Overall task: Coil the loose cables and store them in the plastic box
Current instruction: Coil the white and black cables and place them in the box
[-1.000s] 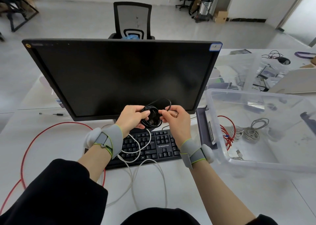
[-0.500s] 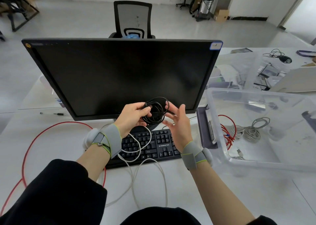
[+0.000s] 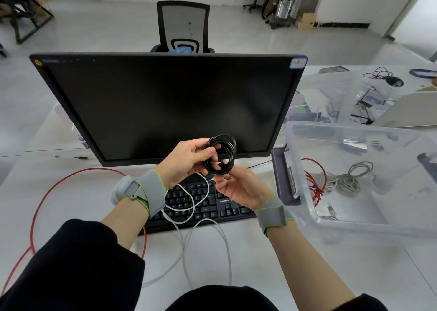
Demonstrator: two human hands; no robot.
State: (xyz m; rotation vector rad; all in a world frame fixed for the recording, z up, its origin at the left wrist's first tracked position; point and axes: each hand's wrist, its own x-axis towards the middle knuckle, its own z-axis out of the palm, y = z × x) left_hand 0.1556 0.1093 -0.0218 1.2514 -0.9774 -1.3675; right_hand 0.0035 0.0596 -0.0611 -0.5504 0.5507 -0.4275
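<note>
Left hand (image 3: 186, 159) grips the black coil (image 3: 222, 154), fingers (image 3: 208, 155) pinched through its loops, thumb on top. The coil hangs upright in the air in front of the lower edge of the monitor (image 3: 165, 107), above the keyboard (image 3: 203, 201).

Right hand (image 3: 238, 187) is palm-up just under the coil, fingers loosely curled and half open. Fingertips touch the coil's lower edge, but cannot tell whether they actually grip it.

Versus half a second ago: the right hand was raised beside the coil with fingers spread; now it has dropped below it and turned palm up. Left hand holds on as before, and the coil sits slightly higher and more upright. A second ago both hands were pinching the coil together.

Plastic box (image 3: 354, 220) stands on the counter (image 3: 283, 258) to the right, well apart from the coil. Inside it lie a red cable (image 3: 314, 180) and a grey bundle (image 3: 350, 180).

White cable (image 3: 189, 206) lies loose over the keyboard and trails toward the near edge of the counter. A long red cable (image 3: 47, 192) loops across the counter on the left. None of these has shifted since the earlier frames.

Grey straps on both wrists.
</note>
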